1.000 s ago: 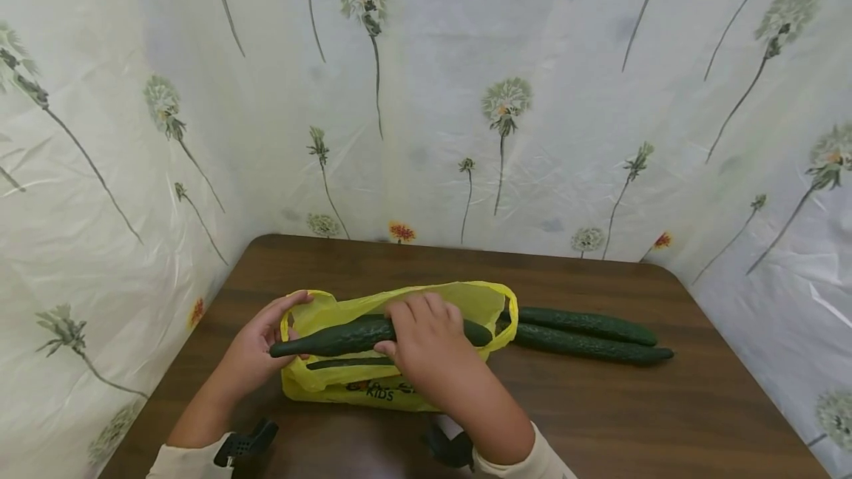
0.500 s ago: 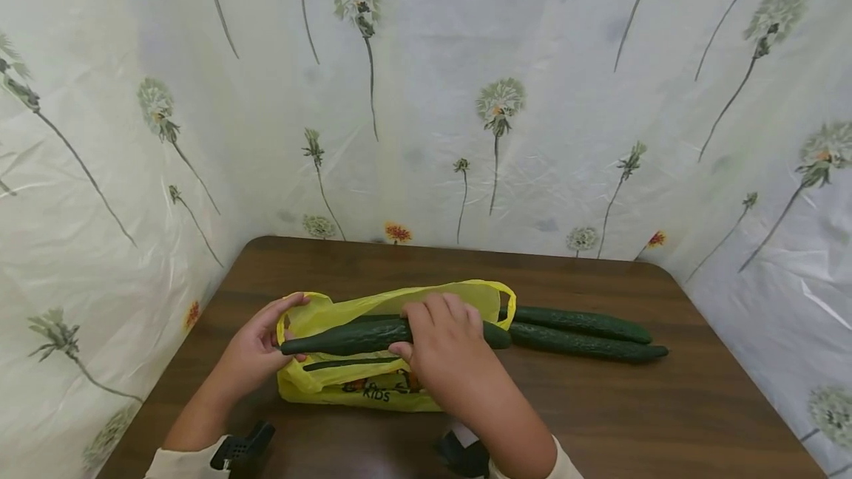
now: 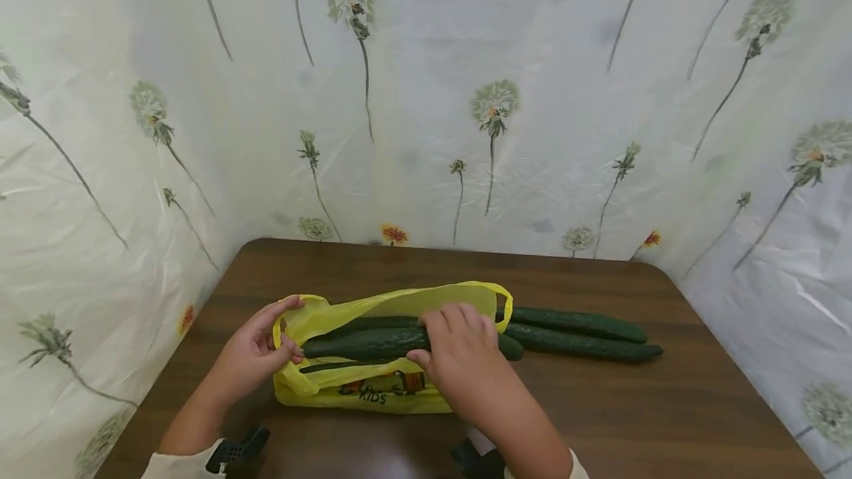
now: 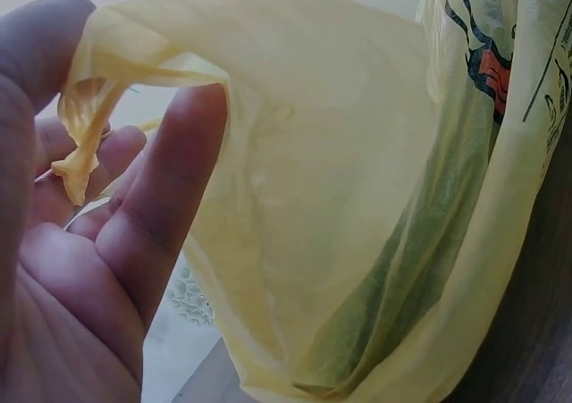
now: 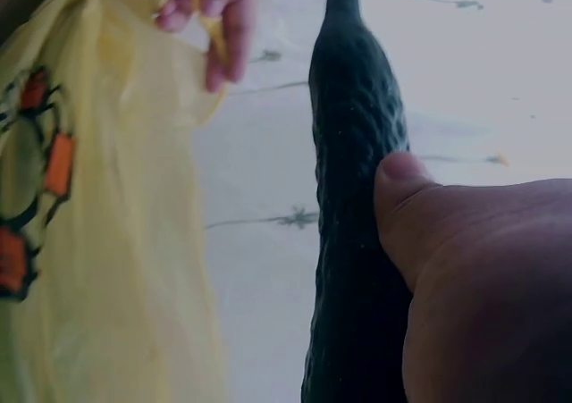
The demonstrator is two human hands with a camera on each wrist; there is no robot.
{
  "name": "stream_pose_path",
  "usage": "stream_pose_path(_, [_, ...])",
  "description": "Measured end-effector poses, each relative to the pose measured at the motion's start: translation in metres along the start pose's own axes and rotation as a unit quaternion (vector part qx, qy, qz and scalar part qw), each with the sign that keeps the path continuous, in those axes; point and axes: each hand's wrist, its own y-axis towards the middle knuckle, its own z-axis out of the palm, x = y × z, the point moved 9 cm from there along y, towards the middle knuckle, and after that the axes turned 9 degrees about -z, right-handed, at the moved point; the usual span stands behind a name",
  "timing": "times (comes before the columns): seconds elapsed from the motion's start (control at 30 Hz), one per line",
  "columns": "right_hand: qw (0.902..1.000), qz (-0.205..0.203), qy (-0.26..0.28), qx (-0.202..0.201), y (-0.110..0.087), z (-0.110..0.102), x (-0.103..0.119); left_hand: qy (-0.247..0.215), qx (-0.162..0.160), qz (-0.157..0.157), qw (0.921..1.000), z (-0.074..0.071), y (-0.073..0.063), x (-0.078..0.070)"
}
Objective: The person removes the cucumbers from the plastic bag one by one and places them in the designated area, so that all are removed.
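Note:
My right hand (image 3: 466,350) grips a long dark green cucumber (image 3: 373,344) from above, thumb on the near side. The cucumber lies lengthwise across the mouth of a yellow plastic bag (image 3: 309,394) printed with "KIDS". In the right wrist view the thumb presses on the bumpy cucumber (image 5: 349,197). At the bag's left end my left hand (image 3: 256,350) holds a handle loop, fingers hooked through the yellow plastic (image 4: 295,153). Another cucumber (image 3: 362,322) shows behind the gripped one inside the bag. A green shape (image 4: 384,296) shows through the plastic in the left wrist view.
Two more cucumbers, a far one (image 3: 586,322) and a nearer one (image 3: 592,346), lie side by side right of the bag; the bag's right handle overlaps their left ends. The brown wooden table (image 3: 665,420) meets a dandelion-patterned curtain (image 3: 413,94) at the back and sides.
The right hand has moved right with the cucumber, whose thin left end has drawn from in front of the left hand to beside its fingertips. The left hand keeps hold of the bag.

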Motion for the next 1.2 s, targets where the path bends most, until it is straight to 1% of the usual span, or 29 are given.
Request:
stream_pose_path(0.1, [0.9999, 0.010, -0.002, 0.008, -0.005, 0.004, -0.007, 0.001, 0.002, -0.003, 1.0000, 0.000, 0.003, -0.001])
stream_pose_path(0.27, [0.9993, 0.024, 0.015, 0.026, -0.013, 0.012, -0.016, 0.005, -0.001, -0.008, 0.9999, 0.000, 0.006, -0.001])
stream_pose_path(0.5, [0.9986, 0.026, 0.028, 0.037, -0.023, 0.022, -0.020, 0.010, -0.002, -0.015, 0.9998, 0.001, 0.002, 0.003])
stream_pose_path(0.87, [0.9980, 0.035, 0.032, 0.042, -0.036, 0.031, -0.031, 0.015, -0.006, -0.010, 0.9998, 0.002, 0.001, 0.004])
stream_pose_path(0.97, [0.9979, 0.034, 0.024, 0.050, -0.040, 0.033, -0.035, 0.014, -0.001, -0.011, 0.9998, 0.003, 0.001, 0.005])
stream_pose_path(1.07, [0.9972, 0.035, 0.026, 0.061, -0.044, 0.037, -0.041, 0.008, 0.000, -0.012, 0.9999, 0.003, 0.000, 0.005])
stream_pose_path(1.2, [0.9941, 0.056, 0.048, 0.079, -0.051, 0.044, -0.053, 0.005, -0.001, -0.013, 0.9999, 0.002, 0.000, 0.004])
